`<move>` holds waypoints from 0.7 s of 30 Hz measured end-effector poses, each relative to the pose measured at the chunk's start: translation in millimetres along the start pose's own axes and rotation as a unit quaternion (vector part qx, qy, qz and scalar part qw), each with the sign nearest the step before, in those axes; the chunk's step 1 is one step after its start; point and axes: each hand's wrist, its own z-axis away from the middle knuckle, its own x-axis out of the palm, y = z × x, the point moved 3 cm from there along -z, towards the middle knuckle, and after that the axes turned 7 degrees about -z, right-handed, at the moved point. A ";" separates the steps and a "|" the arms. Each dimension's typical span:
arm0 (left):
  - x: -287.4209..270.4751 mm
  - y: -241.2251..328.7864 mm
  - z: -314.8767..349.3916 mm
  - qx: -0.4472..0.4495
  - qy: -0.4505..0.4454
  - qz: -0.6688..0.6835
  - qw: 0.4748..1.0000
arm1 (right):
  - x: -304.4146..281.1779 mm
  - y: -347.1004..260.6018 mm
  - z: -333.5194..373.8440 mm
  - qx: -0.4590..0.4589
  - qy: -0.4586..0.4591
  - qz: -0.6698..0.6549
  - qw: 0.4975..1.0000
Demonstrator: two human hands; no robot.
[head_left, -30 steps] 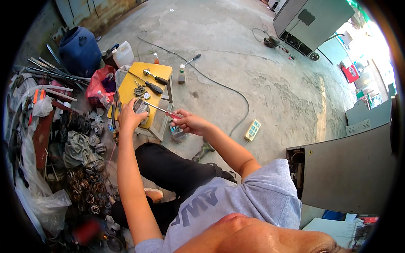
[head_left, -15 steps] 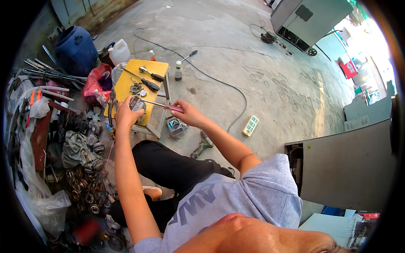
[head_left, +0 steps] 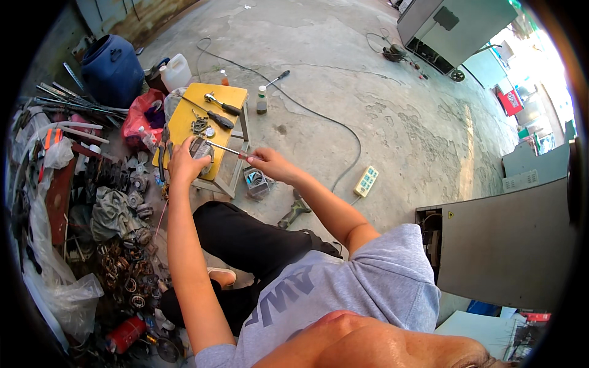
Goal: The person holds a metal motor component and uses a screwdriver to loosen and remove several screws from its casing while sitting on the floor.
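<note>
On the near edge of a yellow-topped stool [head_left: 195, 95], my left hand [head_left: 182, 162] grips a grey metal part [head_left: 201, 149], its exact kind unclear. My right hand [head_left: 270, 164] is closed around the reddish handle of a screwdriver [head_left: 224, 148]. Its metal shaft reaches left to the part, with the tip at or close to it. Farther back on the stool lie a ratchet wrench [head_left: 222, 105], a black-handled screwdriver [head_left: 219, 120], several small metal pieces [head_left: 199, 126] and a small round silvery piece [head_left: 210, 132]. Black-handled pliers [head_left: 162, 156] lie beside my left hand.
Scrap parts [head_left: 126, 270] pile up at left, near a blue barrel [head_left: 111, 70]. Right of the stool stand a small bottle [head_left: 262, 101] and a clear box [head_left: 256, 184]. A cordless drill [head_left: 294, 211], a power strip [head_left: 366, 181] and a cable [head_left: 331, 119] lie on the floor.
My right hand has shifted slightly left along the screwdriver and covers more of its handle. My left hand keeps its hold on the metal part.
</note>
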 end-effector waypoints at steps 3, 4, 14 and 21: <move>-2.0 -1.0 1.1 -0.002 -0.001 0.009 1.000 | 5.8 -12.2 13.1 0.050 -0.015 -0.137 0.989; -2.0 0.3 1.7 -0.001 -0.001 0.007 1.000 | 7.3 -12.4 15.2 0.074 -0.023 -0.183 0.980; -5.8 3.9 3.5 -0.020 -0.014 -0.004 1.000 | 1.9 -2.5 1.3 -0.002 -0.022 -0.044 0.999; -3.9 3.7 2.6 -0.026 -0.017 -0.020 0.999 | 4.3 -16.4 10.9 0.037 -0.003 -0.237 0.971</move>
